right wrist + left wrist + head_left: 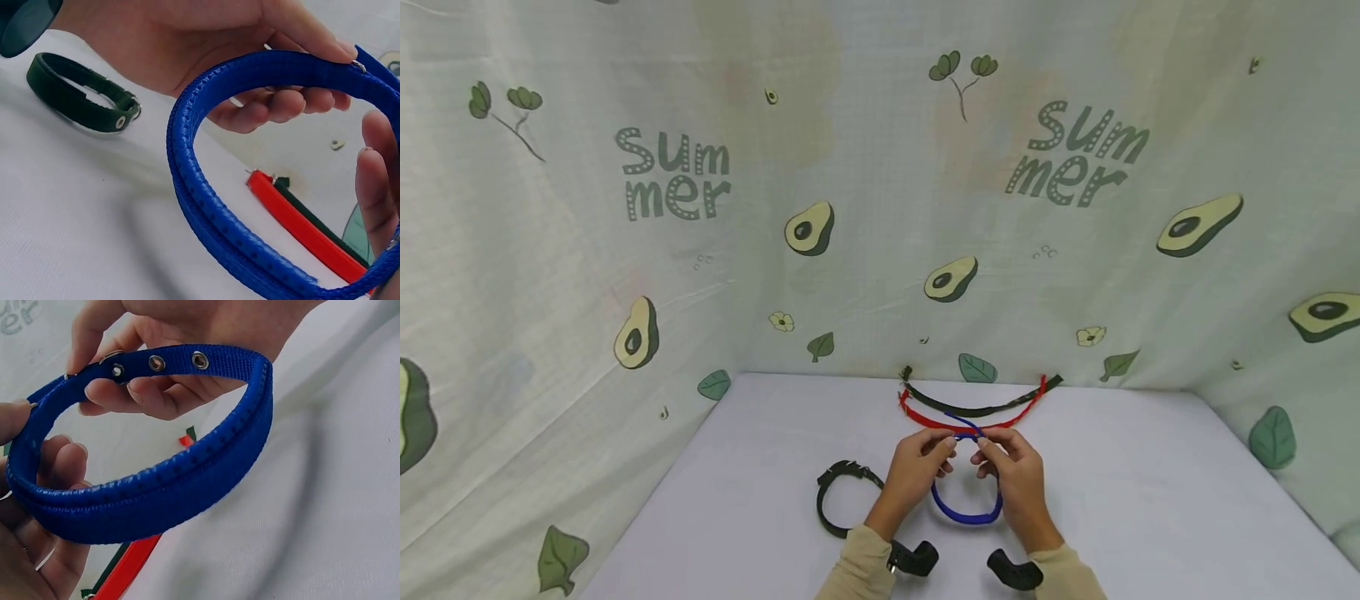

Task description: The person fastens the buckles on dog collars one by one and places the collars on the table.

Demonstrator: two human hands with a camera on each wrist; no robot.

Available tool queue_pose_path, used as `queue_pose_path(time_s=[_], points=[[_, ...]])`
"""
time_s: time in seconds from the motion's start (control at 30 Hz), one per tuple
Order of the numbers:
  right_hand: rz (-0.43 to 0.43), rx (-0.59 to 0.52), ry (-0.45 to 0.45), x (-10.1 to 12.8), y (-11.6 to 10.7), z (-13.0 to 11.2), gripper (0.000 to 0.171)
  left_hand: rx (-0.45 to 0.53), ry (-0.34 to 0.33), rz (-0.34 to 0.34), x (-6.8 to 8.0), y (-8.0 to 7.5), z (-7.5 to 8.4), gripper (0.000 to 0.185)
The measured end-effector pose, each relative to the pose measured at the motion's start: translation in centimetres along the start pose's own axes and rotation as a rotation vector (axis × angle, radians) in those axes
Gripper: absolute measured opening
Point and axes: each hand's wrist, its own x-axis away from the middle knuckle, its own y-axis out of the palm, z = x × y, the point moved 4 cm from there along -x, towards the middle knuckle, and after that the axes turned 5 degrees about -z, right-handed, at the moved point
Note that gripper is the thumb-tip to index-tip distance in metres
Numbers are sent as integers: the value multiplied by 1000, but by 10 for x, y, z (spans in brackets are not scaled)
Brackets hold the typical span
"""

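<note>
A blue dog collar [966,518], bent into a loop, is held up above the white table between both hands. Its metal eyelets [157,363] and a small buckle at the far side show in the left wrist view. My left hand [916,468] pinches the strap near the buckle between thumb and fingers. On the other side, my right hand [1019,473] pinches the strap close to its loose end, which sticks up past the fingertips. The padded part of the loop [215,231] hangs toward me, and the fingers partly cover the buckle.
A dark collar [822,502], buckled into a ring, lies left of my left forearm. Behind the hands, a red collar [917,416] and a dark green collar [977,412] lie stretched out near the table's back edge. A printed curtain [865,167] hangs behind.
</note>
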Motion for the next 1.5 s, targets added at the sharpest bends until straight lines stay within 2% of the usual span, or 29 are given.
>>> queue_pose_path(time_s=[0.17,0.4,0.57,0.73,0.97,1.3,1.5], points=[[-35,20,-2,-3,1,3,24,33,10,25,-3,0,-2,29],[-25,5,10,-6,4,8,35,77,34,54,-7,-1,-4,27],[-46,-27,-45,-8,9,7,31,72,48,71,-9,-3,-3,30],[-66,-45,-73,-12,15,7,26,51,29,82,-9,-9,-2,32],[-101,-98,-18,-14,24,11,30,-3,76,115,-11,-19,-1,28],[-75,-84,65,-6,20,24,29,-20,49,108,-4,-19,-13,29],[-97,-28,45,-6,21,24,30,-1,30,99,-4,-18,-19,26]])
